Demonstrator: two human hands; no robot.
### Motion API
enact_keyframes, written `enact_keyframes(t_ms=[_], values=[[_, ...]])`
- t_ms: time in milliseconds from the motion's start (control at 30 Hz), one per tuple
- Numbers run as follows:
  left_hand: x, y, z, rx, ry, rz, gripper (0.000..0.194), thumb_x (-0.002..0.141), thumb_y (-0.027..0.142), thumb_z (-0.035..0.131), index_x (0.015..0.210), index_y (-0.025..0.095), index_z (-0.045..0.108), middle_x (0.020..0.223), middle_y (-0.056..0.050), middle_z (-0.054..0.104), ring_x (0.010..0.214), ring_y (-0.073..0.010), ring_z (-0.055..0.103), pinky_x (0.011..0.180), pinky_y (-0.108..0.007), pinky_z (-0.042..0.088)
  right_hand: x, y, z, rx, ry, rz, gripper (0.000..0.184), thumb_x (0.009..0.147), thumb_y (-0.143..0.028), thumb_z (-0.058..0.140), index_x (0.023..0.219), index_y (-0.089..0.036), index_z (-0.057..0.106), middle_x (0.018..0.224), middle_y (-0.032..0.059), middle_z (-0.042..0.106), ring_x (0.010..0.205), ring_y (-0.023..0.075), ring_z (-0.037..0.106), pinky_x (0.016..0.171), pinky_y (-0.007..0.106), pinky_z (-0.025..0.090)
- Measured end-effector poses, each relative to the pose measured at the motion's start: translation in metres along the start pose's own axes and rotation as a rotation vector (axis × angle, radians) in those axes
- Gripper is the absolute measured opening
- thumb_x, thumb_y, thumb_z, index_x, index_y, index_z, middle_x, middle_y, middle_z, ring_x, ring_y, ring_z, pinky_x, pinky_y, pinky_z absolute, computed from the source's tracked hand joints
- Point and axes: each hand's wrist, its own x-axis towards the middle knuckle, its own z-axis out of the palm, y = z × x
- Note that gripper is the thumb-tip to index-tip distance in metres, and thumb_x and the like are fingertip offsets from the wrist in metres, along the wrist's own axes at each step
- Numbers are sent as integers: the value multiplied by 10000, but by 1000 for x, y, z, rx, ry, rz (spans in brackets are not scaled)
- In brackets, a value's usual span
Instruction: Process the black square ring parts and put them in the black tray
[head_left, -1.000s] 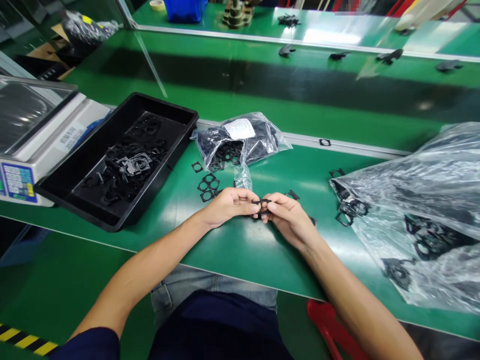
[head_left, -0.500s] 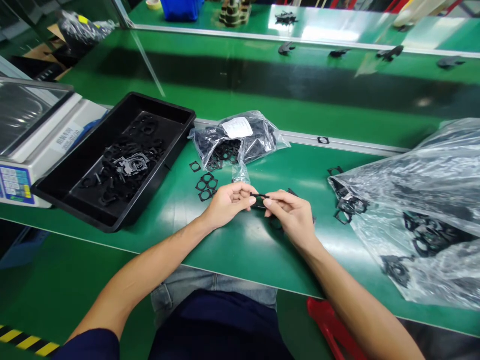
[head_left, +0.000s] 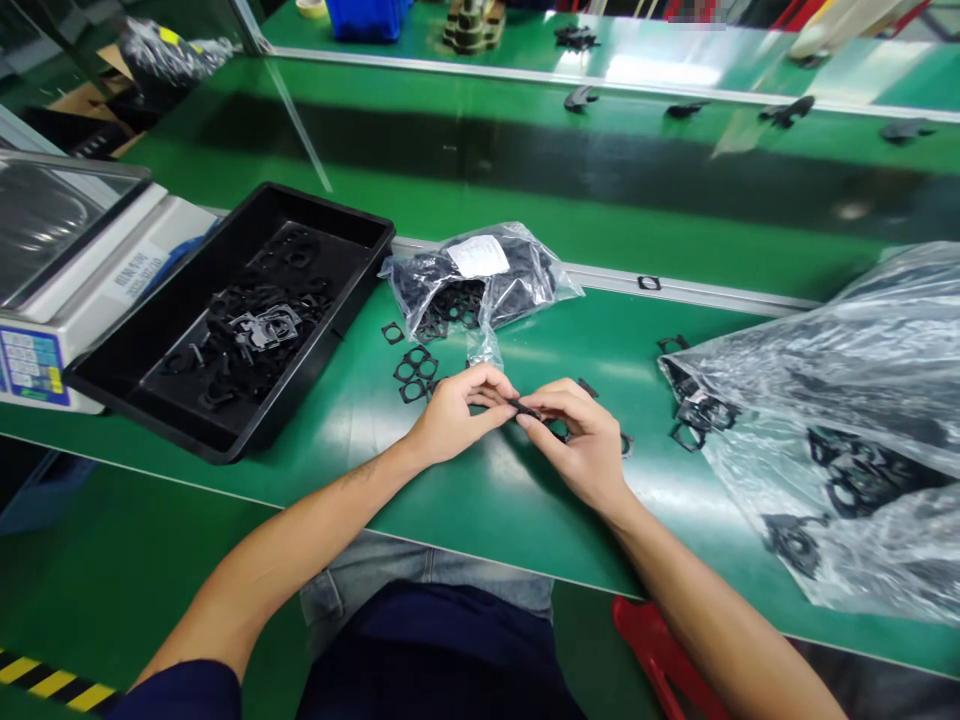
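Note:
Between the fingertips of both hands is a small black plastic part (head_left: 527, 410), seen nearly edge-on and partly covered by the fingers. My left hand (head_left: 469, 408) pinches its left end with thumb and forefinger. My right hand (head_left: 581, 440) pinches the right end, its other fingers curled. Under the right hand a black ring-shaped part (head_left: 557, 429) shows in part; whether it is held or lies on the table I cannot tell. Left of the hands, several flat black ring frames (head_left: 415, 370) lie together on the green table (head_left: 480, 510).
A black tray (head_left: 352, 212) of loose black parts stands at left, beside a weighing scale (head_left: 112, 290). Behind the hands lies a clear bag (head_left: 525, 275) of black rings. A large plastic bag (head_left: 840, 350) spills parts at right. A red stool (head_left: 660, 650) stands below the table edge.
Both hands have turned the small black part between the fingertips; its frame-like opening showed before and it now appears slimmer and tilted. The hands have drawn closer together. Surroundings are unchanged.

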Motion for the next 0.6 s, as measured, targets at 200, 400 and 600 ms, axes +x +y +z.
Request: enact_keyframes(t_ms=[200, 400, 600], values=[[-2, 0, 2, 85, 12, 43, 96, 824, 177, 699, 897, 168, 636, 824, 0, 669, 755, -89, 651, 727, -193, 542, -2, 4, 3, 45, 25, 101, 149, 912, -363, 704, 934, -223, 747, 902, 51, 707, 780, 172, 674, 701, 304, 603], [-2, 1, 3, 83, 1, 18, 81, 844, 214, 675, 894, 168, 631, 839, -8, 678, 794, -103, 660, 753, -204, 538, -1, 7, 2, 129, 36, 236, 279, 865, -494, 738, 913, -221, 763, 825, 40, 678, 667, 168, 665, 677, 336, 611], [-3, 1, 3, 140, 2, 4, 89, 835, 238, 685, 882, 168, 656, 793, -8, 680, 742, -112, 648, 716, -218, 543, 2, 3, 1, 186, 6, 316, 321, 816, -527, 777, 822, -207, 751, 725, 22, 644, 580, 155, 625, 582, 310, 553]])
